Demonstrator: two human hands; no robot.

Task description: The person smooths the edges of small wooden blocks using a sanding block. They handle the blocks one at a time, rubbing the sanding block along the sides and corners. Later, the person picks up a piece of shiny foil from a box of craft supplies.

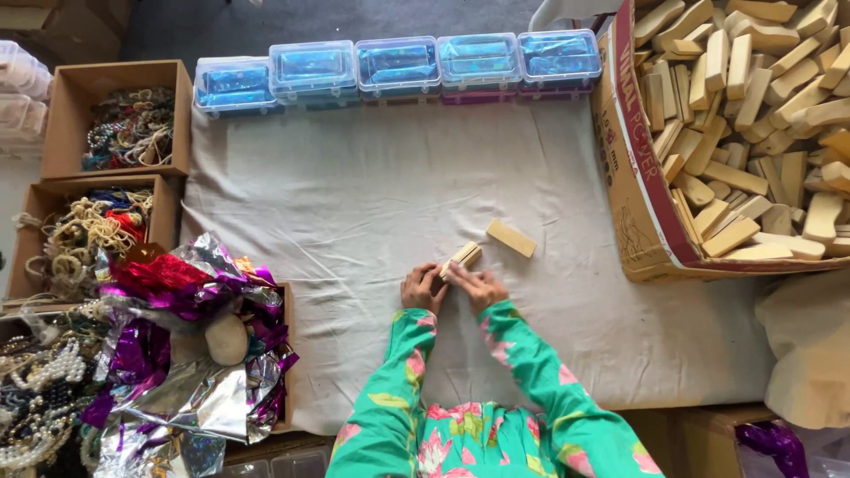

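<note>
Now your left hand (422, 288) and right hand (474, 285) both grip one wooden block (460, 258); a second block (511, 238) lies near, five plastic boxes (398, 66) behind.

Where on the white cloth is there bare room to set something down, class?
The widest bare patch of the white cloth lies between the row of clear plastic boxes and both hands. Another lies right of the sleeves, below the cardboard box of wooden blocks. The left edge, by the shiny foil heap, is crowded.

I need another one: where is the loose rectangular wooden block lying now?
The loose rectangular wooden block lies on the white cloth, just right of both hands.
</note>
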